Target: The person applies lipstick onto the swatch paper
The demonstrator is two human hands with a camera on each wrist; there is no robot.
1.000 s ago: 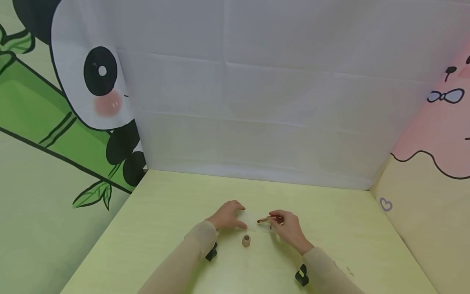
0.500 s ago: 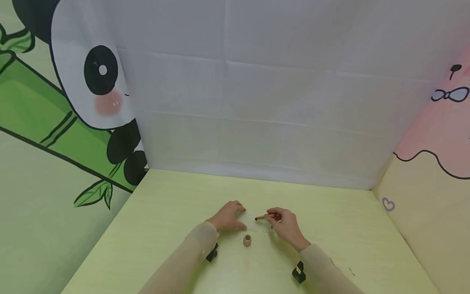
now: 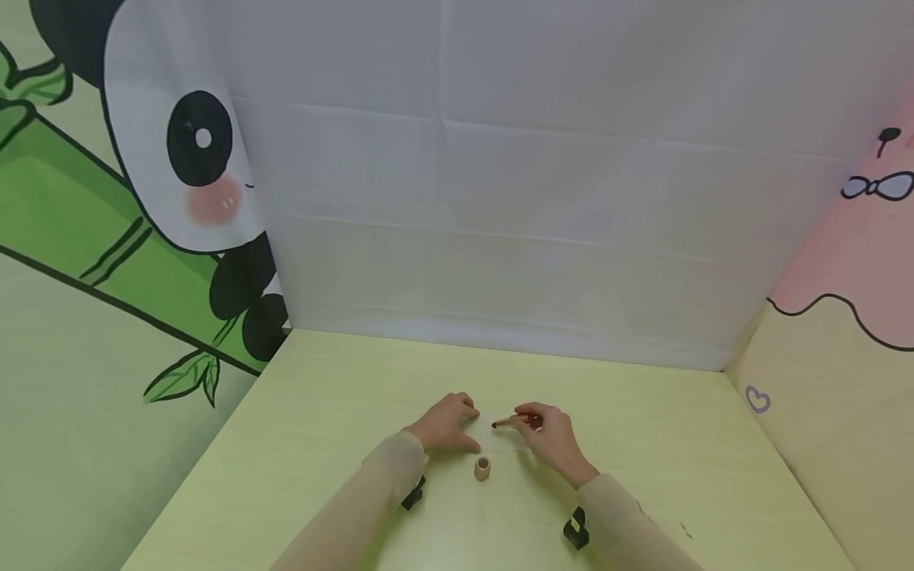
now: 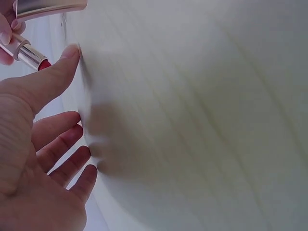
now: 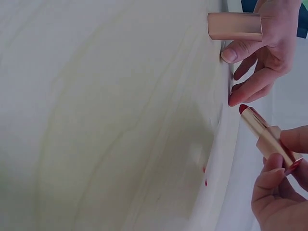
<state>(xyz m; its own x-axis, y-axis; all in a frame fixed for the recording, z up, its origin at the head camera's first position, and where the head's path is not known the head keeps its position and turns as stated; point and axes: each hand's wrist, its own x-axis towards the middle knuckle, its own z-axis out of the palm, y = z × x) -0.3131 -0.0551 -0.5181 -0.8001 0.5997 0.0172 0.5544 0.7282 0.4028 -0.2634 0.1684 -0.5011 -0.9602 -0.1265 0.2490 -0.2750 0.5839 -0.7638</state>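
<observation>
A lipstick in a rose-gold case is pinched between the thumb and fingers of my right hand. Its red tip points left, toward my other hand, and in the right wrist view the lipstick appears raised off the surface. My left hand has thumb and fingers spread, their tips touching down at the edge of a thin whitish sheet. Small red marks show in the right wrist view. The lipstick cap stands upright, hollow end up, just in front of the left thumb.
The pale yellow table carries small thin marks at the right. A white cloth wall rises behind it, with a panda print left and a pink print right. A black wrist camera hangs under the right sleeve.
My right hand has shifted slightly left, bringing the lipstick tip closer to the left hand. The left hand and the cap look nearly unmoved; the head view has shifted a little.
</observation>
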